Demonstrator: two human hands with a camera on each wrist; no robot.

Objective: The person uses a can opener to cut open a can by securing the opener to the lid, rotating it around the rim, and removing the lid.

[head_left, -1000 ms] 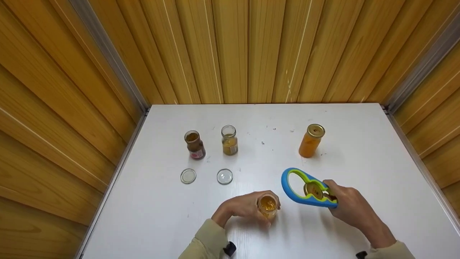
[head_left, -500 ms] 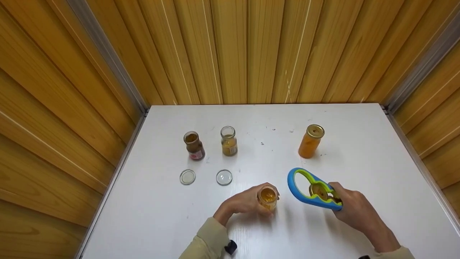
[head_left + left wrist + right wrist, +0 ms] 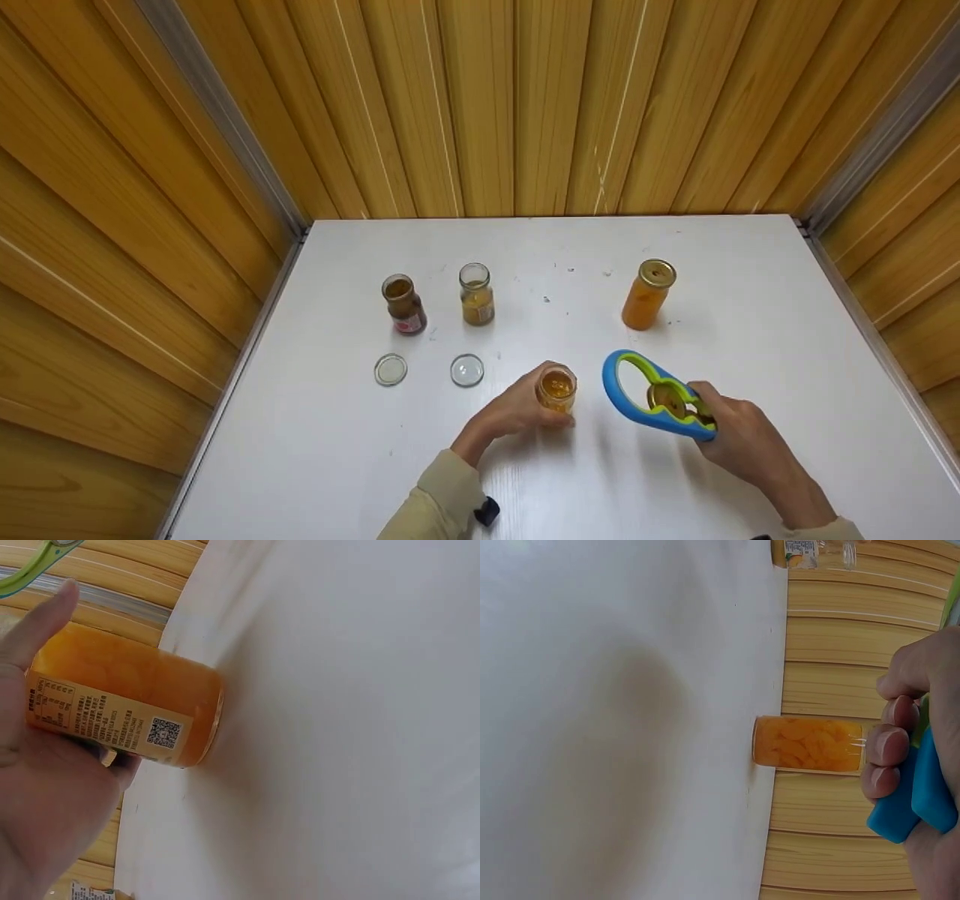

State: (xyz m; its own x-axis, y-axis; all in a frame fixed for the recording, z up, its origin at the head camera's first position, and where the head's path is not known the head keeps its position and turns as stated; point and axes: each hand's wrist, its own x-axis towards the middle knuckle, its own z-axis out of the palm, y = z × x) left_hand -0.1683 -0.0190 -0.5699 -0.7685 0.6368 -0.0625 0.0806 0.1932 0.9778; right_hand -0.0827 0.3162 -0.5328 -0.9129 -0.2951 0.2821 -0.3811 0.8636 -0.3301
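Observation:
My left hand (image 3: 514, 409) grips a lidless glass jar (image 3: 556, 390) around its side. Orange fruit pieces show through its mouth, and a printed label with a QR code (image 3: 163, 733) faces the left wrist camera. To the right, my right hand (image 3: 742, 439) holds a blue and green jar opener (image 3: 613, 386) by its handles, raised over the table. A gold lid (image 3: 666, 399) sits between the opener's notched green inner edges. In the right wrist view, curled fingers (image 3: 889, 746) wrap the blue handles (image 3: 932, 784).
Behind the opener stands a lidded jar of orange fruit (image 3: 646, 296). Back left are two lidless jars, one brown (image 3: 407, 307) and one with yellowish contents (image 3: 478, 304). Two loose lids, one left (image 3: 391, 370) and one right (image 3: 467, 370), lie before them. Wood-look panels (image 3: 480, 112) border the white table (image 3: 315, 435).
My left hand has carried the jar forward, away from my body. The right hand and opener have shifted slightly right, with the lid still inside the opener.

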